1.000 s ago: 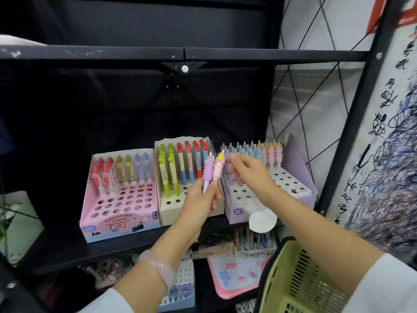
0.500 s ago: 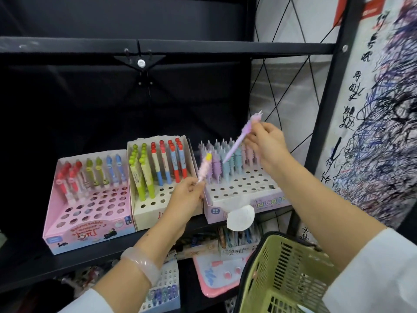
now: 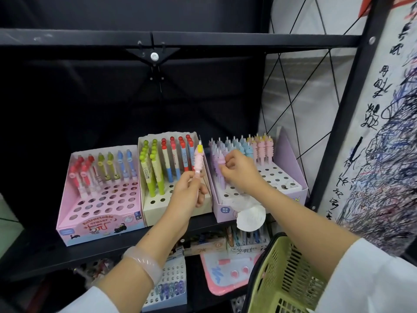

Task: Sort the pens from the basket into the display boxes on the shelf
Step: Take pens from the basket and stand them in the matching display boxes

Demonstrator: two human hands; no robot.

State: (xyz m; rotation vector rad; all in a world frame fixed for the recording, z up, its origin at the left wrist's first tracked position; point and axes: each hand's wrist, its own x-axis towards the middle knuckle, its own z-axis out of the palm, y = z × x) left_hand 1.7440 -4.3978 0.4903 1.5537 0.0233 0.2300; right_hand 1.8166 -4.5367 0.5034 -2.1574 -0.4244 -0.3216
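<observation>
Three display boxes stand side by side on the black shelf: a pink box [image 3: 99, 213] at the left, a cream box [image 3: 155, 206] in the middle, a lilac box [image 3: 291, 154] at the right. My left hand [image 3: 188, 190] grips a pink ribbed pen [image 3: 199, 160] upright in front of the cream box. My right hand [image 3: 240, 170] pinches a purple pen [image 3: 220, 170] standing among the purple pens at the lilac box's left side. The green basket [image 3: 284, 279] hangs at the lower right under my right forearm.
A black crossbar [image 3: 180, 39] runs overhead. A white round tag [image 3: 250, 216] hangs at the lilac box's front. The lower shelf holds more pen boxes [image 3: 169, 288] and a pink board [image 3: 225, 274]. A scribbled paper panel [image 3: 383, 154] stands behind the black post at right.
My right hand has come down from above the lilac box with the purple pen and set it among the purple pens. My left hand keeps the pink pen upright.
</observation>
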